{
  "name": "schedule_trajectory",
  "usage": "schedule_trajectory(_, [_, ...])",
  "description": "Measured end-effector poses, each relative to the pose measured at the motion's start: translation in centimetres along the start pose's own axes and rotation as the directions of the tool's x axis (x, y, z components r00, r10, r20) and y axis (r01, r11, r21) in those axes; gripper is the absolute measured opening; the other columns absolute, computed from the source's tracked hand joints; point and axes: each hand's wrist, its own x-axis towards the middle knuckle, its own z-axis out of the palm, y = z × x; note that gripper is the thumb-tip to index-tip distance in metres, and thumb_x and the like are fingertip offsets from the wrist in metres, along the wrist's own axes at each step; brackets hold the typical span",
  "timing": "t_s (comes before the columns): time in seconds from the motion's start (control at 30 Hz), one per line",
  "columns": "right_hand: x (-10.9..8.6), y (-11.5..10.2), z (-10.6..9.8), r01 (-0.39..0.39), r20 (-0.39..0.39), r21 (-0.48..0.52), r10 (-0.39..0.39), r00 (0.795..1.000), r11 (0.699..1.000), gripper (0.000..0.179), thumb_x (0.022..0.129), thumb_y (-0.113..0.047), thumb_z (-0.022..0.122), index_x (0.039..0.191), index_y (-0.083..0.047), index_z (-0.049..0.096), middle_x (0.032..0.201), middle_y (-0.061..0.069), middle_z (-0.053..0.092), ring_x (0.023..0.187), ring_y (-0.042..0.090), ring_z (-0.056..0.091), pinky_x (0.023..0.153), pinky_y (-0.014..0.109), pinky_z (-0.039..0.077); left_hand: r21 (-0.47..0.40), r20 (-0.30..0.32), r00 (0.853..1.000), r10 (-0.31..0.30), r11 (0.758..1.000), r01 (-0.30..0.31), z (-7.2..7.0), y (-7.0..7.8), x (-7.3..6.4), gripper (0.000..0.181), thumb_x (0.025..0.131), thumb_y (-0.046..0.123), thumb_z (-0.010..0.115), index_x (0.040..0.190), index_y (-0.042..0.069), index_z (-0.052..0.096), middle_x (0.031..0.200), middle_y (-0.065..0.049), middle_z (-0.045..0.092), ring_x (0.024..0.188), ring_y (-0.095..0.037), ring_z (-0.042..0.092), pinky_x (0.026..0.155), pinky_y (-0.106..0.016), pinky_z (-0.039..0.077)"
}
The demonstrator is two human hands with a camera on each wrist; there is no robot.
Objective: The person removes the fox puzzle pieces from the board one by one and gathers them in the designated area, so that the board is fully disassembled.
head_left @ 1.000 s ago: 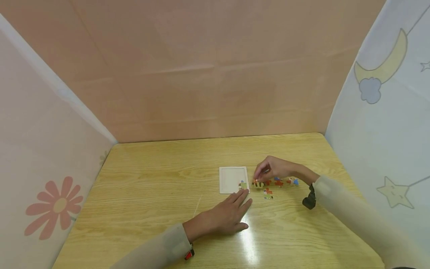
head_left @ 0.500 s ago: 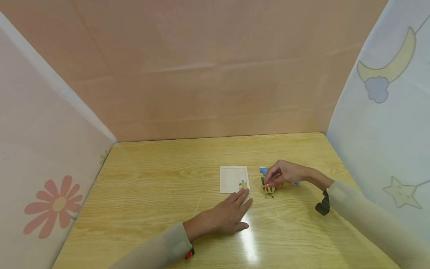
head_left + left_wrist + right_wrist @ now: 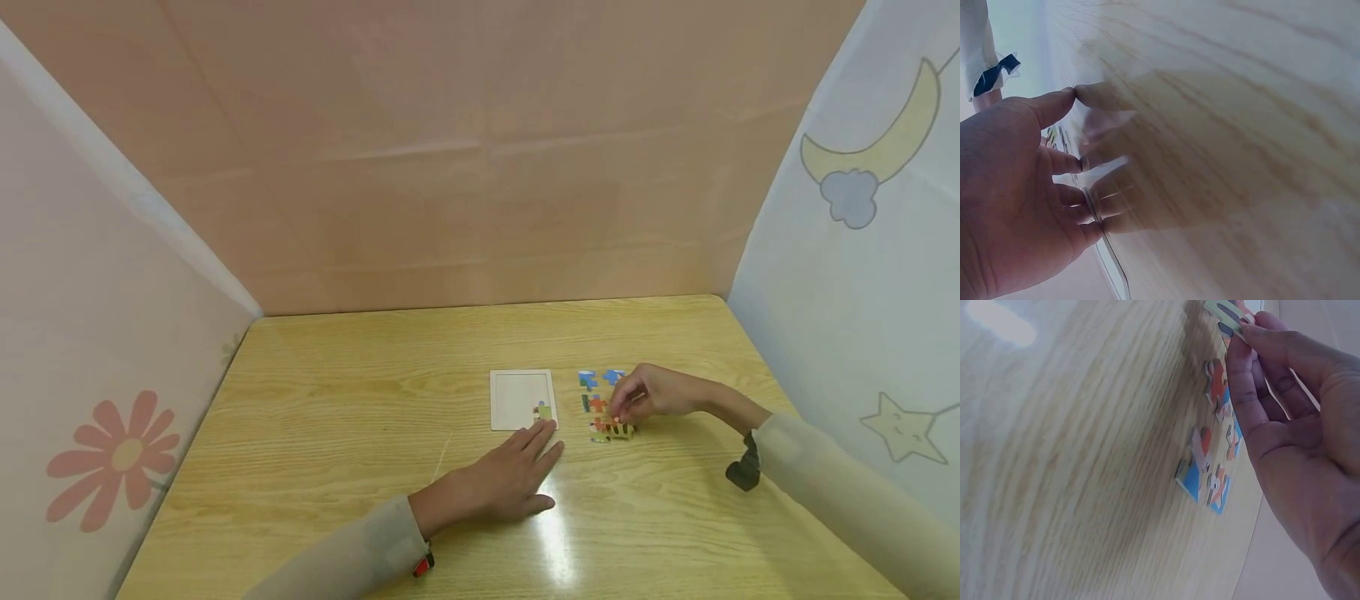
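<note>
My right hand point(image 3: 663, 390) pinches a yellow-and-black striped puzzle piece point(image 3: 1226, 314) between thumb and fingertips, just above the table. Loose puzzle pieces lie around it: a blue one point(image 3: 588, 379) at the back, a red one point(image 3: 597, 404) to its left, and another point(image 3: 597, 432) right beside the held piece. My left hand point(image 3: 501, 477) lies with fingers extended, fingertips on the near edge of a shallow white puzzle tray point(image 3: 493, 402). One green piece point(image 3: 545, 413) sits in the tray's near right corner. The right hand hides part of the loose group in the head view.
Several more pieces, such as a blue-cornered one point(image 3: 1191, 479), lie under and behind the right hand. The wooden table point(image 3: 337, 400) is bounded by a cloth backdrop point(image 3: 480, 208) behind and printed cloth walls at both sides.
My right hand, with the striped piece, has moved right and slightly toward me, away from the tray. Loose pieces it covered before now show. The left hand has stayed on the tray edge.
</note>
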Motion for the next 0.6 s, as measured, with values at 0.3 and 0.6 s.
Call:
schedule_trajectory(0.3, [-0.9,0.4,0.2,0.001,0.006,-0.031,-0.001,1.0,1.0,0.017,0.095,0.005,0.073,0.108,-0.002,0.081,0.107,0.014,0.077,0.096,0.021,0.075,0.082,0.033,0.065,0.018,-0.005,1.0,0.002,1.0,-0.002,0.1,0.0,0.0,0.08,0.11,0.059,0.044,0.169,0.007,0.026,0.176,-0.02,0.014,0.164,-0.031,0.014,0.13,-0.039,0.026])
schedule_trajectory(0.6, [-1.3,0.1,0.6,0.005,-0.001,-0.073,-0.005,1.0,0.997,0.02,0.094,0.008,0.073,0.11,-0.003,0.08,0.107,0.013,0.077,0.095,0.025,0.076,0.083,0.038,0.065,-0.03,0.007,1.0,-0.018,0.999,0.018,-0.1,0.1,0.0,0.079,0.109,0.057,0.047,0.169,0.009,0.026,0.177,-0.017,0.013,0.164,-0.029,0.013,0.131,-0.041,0.024])
